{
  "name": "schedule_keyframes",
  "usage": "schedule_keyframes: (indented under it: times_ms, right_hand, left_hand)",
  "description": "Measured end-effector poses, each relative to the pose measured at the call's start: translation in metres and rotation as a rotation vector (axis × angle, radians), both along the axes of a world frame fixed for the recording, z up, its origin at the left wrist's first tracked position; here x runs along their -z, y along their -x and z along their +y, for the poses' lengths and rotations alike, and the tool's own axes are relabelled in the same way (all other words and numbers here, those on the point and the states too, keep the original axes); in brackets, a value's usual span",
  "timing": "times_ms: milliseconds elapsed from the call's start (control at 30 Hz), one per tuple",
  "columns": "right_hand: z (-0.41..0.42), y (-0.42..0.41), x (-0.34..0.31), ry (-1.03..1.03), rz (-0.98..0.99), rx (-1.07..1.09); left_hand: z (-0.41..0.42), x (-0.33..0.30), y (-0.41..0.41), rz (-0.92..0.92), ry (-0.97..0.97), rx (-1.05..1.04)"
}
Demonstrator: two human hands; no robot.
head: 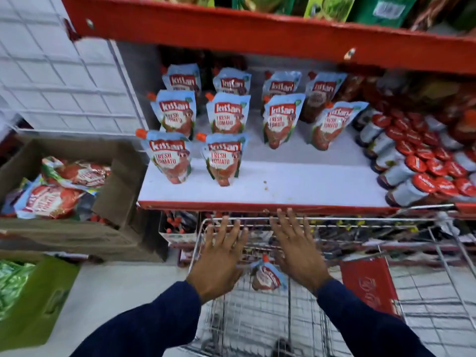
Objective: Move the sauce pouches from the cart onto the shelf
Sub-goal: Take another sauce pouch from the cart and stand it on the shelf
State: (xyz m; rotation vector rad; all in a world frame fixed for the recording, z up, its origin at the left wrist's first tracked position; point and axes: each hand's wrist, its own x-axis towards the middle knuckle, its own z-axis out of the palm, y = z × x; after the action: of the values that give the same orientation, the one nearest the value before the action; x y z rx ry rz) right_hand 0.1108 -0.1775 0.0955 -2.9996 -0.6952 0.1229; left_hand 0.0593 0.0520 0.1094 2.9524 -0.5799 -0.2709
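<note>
Far left: open brown cardboard box (pixel 77 181) on a lower ledge, more tomato sauce pouches lying flat inside. Not the cart, so not the job in hand.

White shelf board with red front lip (pixel 296 186): ten blue-and-red standing sauce pouches with orange spouts (pixel 222 158) already up, in four columns. Left two columns are three deep, right two only two deep. Front right of the board is bare.

Below it, wire-mesh shopping cart (pixel 296 318) pushed up to the shelf. One blue-and-red sauce pouch in the cart (pixel 266 275) leans in the basket, spout up, between the two wrists.

Left hand (pixel 221 256): fingers spread, palm down, holding nothing. Right hand (pixel 296 249): same, splayed and empty, fingertips near the shelf lip.

Far right: red-capped glass jars (pixel 422 173) packed in rows, close to the free spot.

My read: next step is grabbing that last visible pouch. Pinch high, under the spout, so the soft body hangs straight. Set it base-first in the third column's front slot, facing out, clear of the jars.
</note>
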Motion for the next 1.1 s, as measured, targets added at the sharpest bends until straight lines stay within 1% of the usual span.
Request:
schedule_keyframes:
  times_ms: [133,267,367,467,533,567,633,700,800,867,933,1033,1100]
  right_hand:
    - [-0.004,0.013,0.044,0.053,0.179,-0.066]
    - [0.006,0.009,0.078,0.068,0.247,-0.133]
    - [0.014,-0.013,0.076,0.112,0.192,-0.145]
    - [0.021,-0.02,0.072,0.178,0.169,-0.136]
    - [0.025,-0.015,0.118,0.275,0.259,-0.238]
    - [0.025,-0.014,0.119,0.293,0.274,-0.243]
    - [0.029,-0.012,0.118,0.317,0.278,-0.224]
    - [0.028,-0.019,0.117,0.297,0.267,-0.217]
    - [0.027,-0.019,0.112,0.297,0.248,-0.237]
    - [0.024,-0.018,0.107,0.236,0.204,-0.245]
    - [0.022,-0.017,0.095,0.109,0.166,-0.23]
    - [0.013,-0.016,0.067,-0.102,0.201,-0.171]
    - [0.007,-0.015,0.039,-0.18,0.189,-0.153]
  left_hand:
    - [-0.018,0.046,0.013,0.202,-0.013,-0.114]
    - [-0.03,0.076,0.014,0.283,0.008,-0.269]
    - [-0.034,0.071,-0.003,0.256,0.053,-0.351]
    - [-0.037,0.063,-0.006,0.288,0.109,-0.402]
    - [-0.046,0.095,0.013,0.375,0.114,-0.51]
    - [-0.045,0.097,0.014,0.353,0.146,-0.525]
    - [-0.042,0.099,0.019,0.363,0.144,-0.539]
    - [-0.041,0.1,0.014,0.338,0.168,-0.53]
    - [-0.034,0.1,0.012,0.317,0.135,-0.529]
    - [-0.033,0.092,0.014,0.287,0.172,-0.541]
    - [-0.028,0.08,0.016,0.259,0.236,-0.551]
    - [-0.023,0.06,0.02,0.176,0.335,-0.565]
    - [-0.021,0.042,0.022,0.12,0.379,-0.567]
